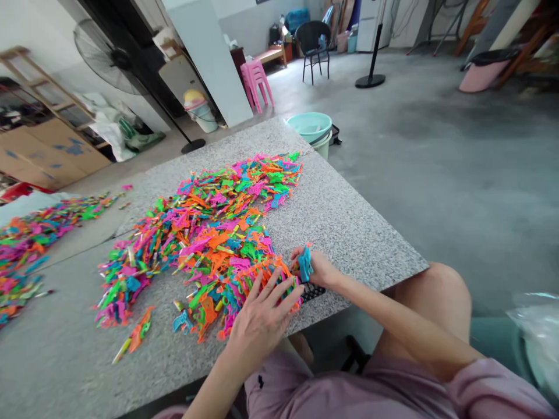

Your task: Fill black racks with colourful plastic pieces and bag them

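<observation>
Sorting through big heap of small bright plastic toy pieces [209, 233] (pink, orange, green, blue) spread over speckled grey granite table [349, 221], w/ near end of heap right at front edge. Left hand [262, 317] flat, fingers spread wide open, pressing on orange pieces at near edge of heap, gripping nothing. Right hand [317, 267] closed round small blue plastic piece [305, 263], held upright just beside heap; dark flat item [312, 292] under that hand, partly hidden, can't tell what. Second multicoloured pile [26, 244] far left on adjoining table, well apart. Teal plastic basin [310, 125] past far table end. To do well, prob.: keep left palm light so pieces slide not snap, pick single pieces off heap's edge rather than digging in, hold blue piece by body, keep loose bits away from table edge.
</observation>
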A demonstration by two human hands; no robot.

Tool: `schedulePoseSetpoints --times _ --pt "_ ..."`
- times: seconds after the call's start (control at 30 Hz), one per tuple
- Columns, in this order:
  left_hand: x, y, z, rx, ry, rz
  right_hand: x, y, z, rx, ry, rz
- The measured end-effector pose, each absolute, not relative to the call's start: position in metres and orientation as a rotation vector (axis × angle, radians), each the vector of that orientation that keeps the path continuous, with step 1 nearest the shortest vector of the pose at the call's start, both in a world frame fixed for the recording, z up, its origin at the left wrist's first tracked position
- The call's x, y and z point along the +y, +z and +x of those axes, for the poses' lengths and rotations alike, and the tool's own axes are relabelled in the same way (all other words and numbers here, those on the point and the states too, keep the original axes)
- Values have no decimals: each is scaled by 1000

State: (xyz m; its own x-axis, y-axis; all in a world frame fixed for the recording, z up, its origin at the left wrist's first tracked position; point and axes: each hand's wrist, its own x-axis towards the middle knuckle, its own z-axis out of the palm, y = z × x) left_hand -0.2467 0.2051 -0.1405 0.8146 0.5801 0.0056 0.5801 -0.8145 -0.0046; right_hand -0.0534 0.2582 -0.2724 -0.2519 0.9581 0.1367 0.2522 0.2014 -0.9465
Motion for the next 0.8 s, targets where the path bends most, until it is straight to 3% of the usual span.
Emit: schedulePoseSetpoints --times 0.37,0.67,0.8 --pt "208 -143 -248 -882 -36 -2944 267 -238 -63 -2248 744 -1347" --pt "210 -135 -245 -840 -47 -2890 268 -241 -75 -2235 747 -1287" --pt "211 -131 -242 -836 65 -2890 298 -245 -67 -2417 869 -1023"
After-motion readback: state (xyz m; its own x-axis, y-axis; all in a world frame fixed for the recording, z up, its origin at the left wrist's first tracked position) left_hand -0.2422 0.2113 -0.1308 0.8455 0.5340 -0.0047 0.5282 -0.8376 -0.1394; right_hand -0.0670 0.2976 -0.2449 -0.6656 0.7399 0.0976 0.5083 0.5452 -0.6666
